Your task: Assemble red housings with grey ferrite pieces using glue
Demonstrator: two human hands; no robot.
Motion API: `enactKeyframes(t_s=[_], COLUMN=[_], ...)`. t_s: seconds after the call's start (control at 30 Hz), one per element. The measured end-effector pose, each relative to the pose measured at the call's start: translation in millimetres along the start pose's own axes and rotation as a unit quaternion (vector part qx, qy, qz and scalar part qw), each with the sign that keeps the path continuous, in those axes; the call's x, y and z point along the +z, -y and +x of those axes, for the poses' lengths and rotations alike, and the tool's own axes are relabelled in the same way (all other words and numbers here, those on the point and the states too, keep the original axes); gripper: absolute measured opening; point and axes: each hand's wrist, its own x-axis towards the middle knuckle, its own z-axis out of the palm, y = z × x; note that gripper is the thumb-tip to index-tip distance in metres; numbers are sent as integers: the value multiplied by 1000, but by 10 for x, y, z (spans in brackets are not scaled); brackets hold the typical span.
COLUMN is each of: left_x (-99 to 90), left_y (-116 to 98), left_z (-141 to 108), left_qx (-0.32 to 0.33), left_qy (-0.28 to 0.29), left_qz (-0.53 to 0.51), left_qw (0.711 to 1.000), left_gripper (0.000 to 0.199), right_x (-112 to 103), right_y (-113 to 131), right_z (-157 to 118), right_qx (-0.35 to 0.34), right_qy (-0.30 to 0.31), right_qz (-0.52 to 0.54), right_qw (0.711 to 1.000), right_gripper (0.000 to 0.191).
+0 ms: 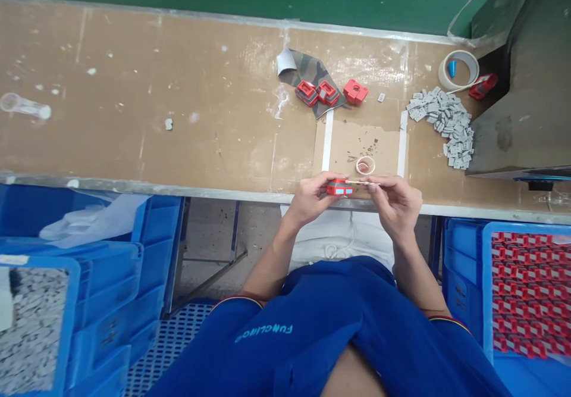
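Note:
Between the thumb and fingers of my left hand (308, 197) is a small red toy vehicle part (339, 187) with light-blue windows. My right hand (397, 202) pinches a thin, pale stick (357, 182), whose far end meets the red part. Just beyond my hands stands a small round cup (365, 165) with something reddish inside. Farther back, red and grey toy parts (328, 92) lie on a camouflage-patterned cloth (307, 66), and a red piece (355, 91) sits to their right.
A heap of small grey pieces (444, 124) lies right, near a tape roll (446, 72) and a metal housing (526, 99). Blue crates flank me: one holds grey pieces (38, 325), another rows of red parts (530, 293). A clear tube (25, 106) lies far left.

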Motion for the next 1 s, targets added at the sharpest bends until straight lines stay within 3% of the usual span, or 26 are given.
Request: enactKeyframes(t_s=[0.3,0.53,0.67,0.73,0.83,0.93,1.0], left_x=[-3,-32,-46,-52,-60,-60,-56], left_y=[5,21,17,27,60,91,96], left_z=[3,13,13,10,4,2,3], left_qx=[15,33,36,36,38,35,35], left_qy=[3,7,11,13,9,5,4], left_qz=[0,2,0,-2,-1,-8,-21], left_qw=[1000,999,999,999,999,999,999], left_gripper=[35,39,40,40,39,38,39], right_x=[69,-92,-96,-123,-231,-304,-266], right_y=[16,-97,-211,-243,-286,-374,-458], right_z=[15,195,249,297,573,1112,1500], right_qx=[-38,-99,-89,-86,-99,-60,-9], right_qy=[32,-52,-4,47,54,12,47], right_qz=[-13,-92,-141,-131,-108,-210,-308], right_qw=[999,989,986,987,988,976,950], right_gripper=[6,7,11,28,49,37,27])
